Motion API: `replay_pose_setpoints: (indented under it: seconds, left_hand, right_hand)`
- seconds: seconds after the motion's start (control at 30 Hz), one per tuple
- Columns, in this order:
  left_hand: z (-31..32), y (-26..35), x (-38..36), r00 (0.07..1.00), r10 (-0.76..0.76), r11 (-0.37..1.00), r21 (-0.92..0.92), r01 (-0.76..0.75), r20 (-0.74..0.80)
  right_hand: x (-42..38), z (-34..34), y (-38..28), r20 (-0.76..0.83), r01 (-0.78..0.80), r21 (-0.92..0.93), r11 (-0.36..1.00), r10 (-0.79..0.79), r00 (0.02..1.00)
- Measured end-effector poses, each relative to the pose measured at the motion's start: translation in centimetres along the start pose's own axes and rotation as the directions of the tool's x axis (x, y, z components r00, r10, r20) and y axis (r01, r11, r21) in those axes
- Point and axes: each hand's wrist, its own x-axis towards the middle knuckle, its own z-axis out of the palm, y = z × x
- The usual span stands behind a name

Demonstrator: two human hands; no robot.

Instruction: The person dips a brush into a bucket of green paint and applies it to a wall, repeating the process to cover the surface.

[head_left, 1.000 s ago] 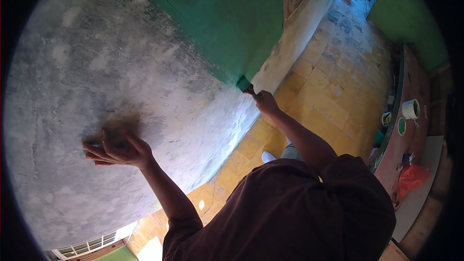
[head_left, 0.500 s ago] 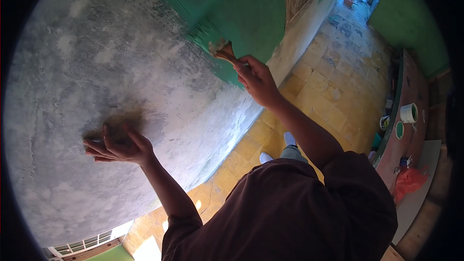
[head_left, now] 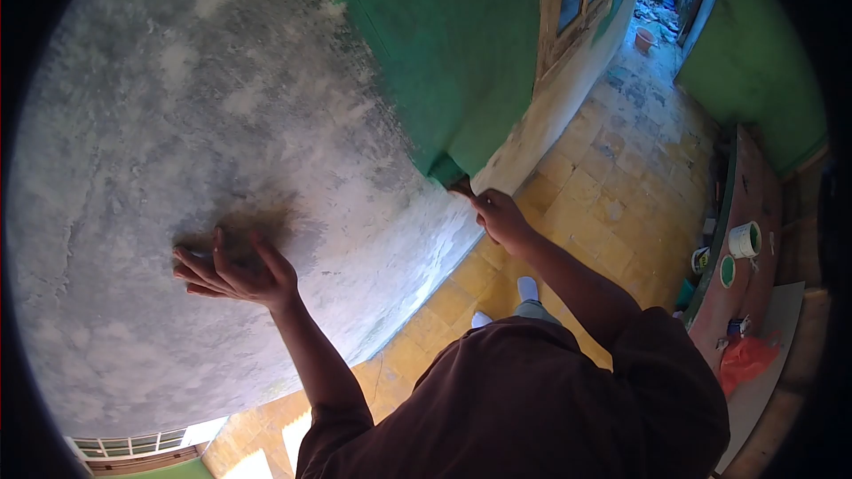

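My right hand (head_left: 506,220) is closed round the handle of a paintbrush (head_left: 459,184). The brush's bristles lie against the wall at the lower edge of the green paint (head_left: 444,53). Further left, the grey, patchy bare wall (head_left: 160,151) has a ragged border with the green. My left hand (head_left: 238,268) is held up at this grey part with its fingers spread, and nothing is in it. A dark shadow falls on the wall just behind its fingers.
A wooden-framed window (head_left: 577,0) sits in the wall above the brush. Yellow tiles (head_left: 568,168) cover the floor under my feet. On a reddish bench (head_left: 754,204) at the right are a white paint pot (head_left: 744,239), a green-filled lid (head_left: 728,271) and a red plastic bag (head_left: 747,362).
My right hand has moved the brush down and to the right along the green paint's edge. My left hand stays at the same place on the wall while the view has shifted slightly.
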Motion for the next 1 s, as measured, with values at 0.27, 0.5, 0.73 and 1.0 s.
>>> replay_pose_setpoints:
  seconds: [0.27,0.5,0.73,1.0]
  left_hand:
    - [-0.1,-0.2,-0.1,1.0,-0.027,0.999,-0.027,0.026,-0.01]
    - [-0.4,0.0,0.1,0.998,-0.059,0.997,-0.045,0.059,-0.014]
    - [-0.9,0.2,0.2,0.998,-0.066,0.994,-0.082,0.067,0.006]
    - [-1.1,0.2,0.3,0.997,-0.071,0.994,-0.083,0.072,0.024]
  right_hand:
    - [-5.8,2.7,-17.6,0.145,0.269,0.144,0.952,-0.289,0.946]
    - [-8.1,5.1,-24.3,0.161,0.555,0.179,0.812,-0.581,0.798]
    - [-2.6,4.7,-14.7,0.093,0.616,0.022,0.787,-0.615,0.783]
    - [-3.0,1.2,-5.3,0.043,0.036,-0.098,0.995,-0.031,0.999]
